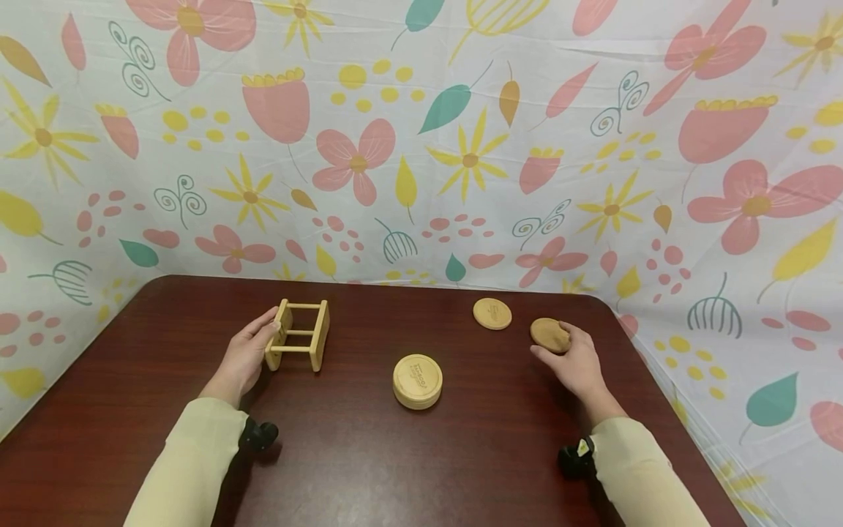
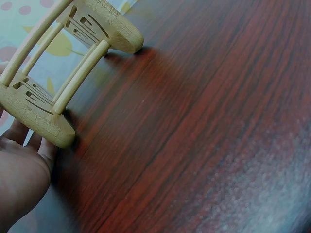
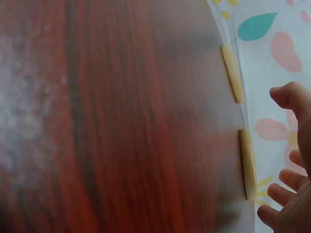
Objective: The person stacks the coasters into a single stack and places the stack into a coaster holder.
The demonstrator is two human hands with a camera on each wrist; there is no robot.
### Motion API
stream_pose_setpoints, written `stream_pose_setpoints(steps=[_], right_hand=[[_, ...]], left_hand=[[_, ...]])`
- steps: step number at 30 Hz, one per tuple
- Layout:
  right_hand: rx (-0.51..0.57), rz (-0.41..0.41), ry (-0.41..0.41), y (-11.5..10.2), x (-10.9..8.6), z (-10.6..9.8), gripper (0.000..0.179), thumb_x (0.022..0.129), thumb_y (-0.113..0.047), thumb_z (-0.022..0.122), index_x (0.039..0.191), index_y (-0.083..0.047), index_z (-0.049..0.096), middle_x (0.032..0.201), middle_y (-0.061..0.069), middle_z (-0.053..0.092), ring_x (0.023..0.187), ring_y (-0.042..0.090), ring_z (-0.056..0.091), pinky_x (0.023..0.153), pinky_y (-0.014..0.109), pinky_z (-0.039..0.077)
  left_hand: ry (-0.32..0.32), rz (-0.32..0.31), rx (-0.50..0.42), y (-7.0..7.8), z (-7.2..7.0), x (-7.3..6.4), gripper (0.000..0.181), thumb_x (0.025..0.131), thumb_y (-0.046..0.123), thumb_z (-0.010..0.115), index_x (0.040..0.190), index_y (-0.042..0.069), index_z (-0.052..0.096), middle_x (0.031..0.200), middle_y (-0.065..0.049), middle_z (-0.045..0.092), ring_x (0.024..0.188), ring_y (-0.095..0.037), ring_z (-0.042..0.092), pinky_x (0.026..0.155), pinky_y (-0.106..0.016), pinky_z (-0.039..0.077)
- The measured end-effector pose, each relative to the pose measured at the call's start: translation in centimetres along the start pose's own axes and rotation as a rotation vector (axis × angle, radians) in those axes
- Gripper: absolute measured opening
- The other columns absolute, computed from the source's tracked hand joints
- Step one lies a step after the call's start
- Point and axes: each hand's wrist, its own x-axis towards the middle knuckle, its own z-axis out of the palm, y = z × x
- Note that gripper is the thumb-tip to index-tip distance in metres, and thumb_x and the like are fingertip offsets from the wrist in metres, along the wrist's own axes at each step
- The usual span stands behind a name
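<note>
A small wooden coaster rack (image 1: 320, 337), with slotted side panels joined by rods, stands on the table at the left. My left hand (image 1: 244, 355) holds its left side panel; in the left wrist view the fingers (image 2: 34, 141) lie against the panel's outer face. At the right, a round wooden coaster (image 1: 546, 334) lies partly covered by my right hand (image 1: 582, 362). The right wrist view shows that hand's thumb and fingers spread apart, with the coaster (image 3: 248, 165) edge-on beside them. A second coaster (image 1: 492, 314) lies just left of it.
A short stack of round coasters (image 1: 418, 380) sits mid-table, between the two hands. The dark reddish-brown table (image 1: 369, 461) ends at the back against a flower-patterned cloth (image 1: 421, 183). Black wrist cameras (image 1: 260, 435) are strapped over the pale sleeves (image 1: 197, 461).
</note>
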Motion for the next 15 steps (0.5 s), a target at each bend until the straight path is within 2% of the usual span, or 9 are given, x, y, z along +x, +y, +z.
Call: stream_pose_setpoints(steps=[7,15], right_hand=[[-0.011,0.025,0.014,0.26,0.54,0.07,0.089,0.079,-0.035,0.074,0.142,0.01,0.029,0.141,0.034,0.035,0.131,0.047,0.029,0.106,0.058,0.028],[-0.011,0.071,-0.034,0.03,1.03,-0.03,0.095,0.08,-0.04,0.072,0.144,0.011,0.023,0.144,0.035,0.029,0.133,0.048,0.025,0.107,0.059,0.027]], left_hand=[[-0.008,-0.002,0.012,-0.07,-0.11,0.04,0.059,0.097,0.041,0.048,0.15,0.029,0.026,0.16,-0.003,0.012,0.145,-0.022,0.017,0.118,-0.041,0.017],[0.006,-0.007,-0.006,-0.13,-0.06,0.13,0.057,0.098,0.04,0.048,0.15,0.028,0.027,0.159,-0.004,0.016,0.144,-0.022,0.022,0.118,-0.038,0.02]])
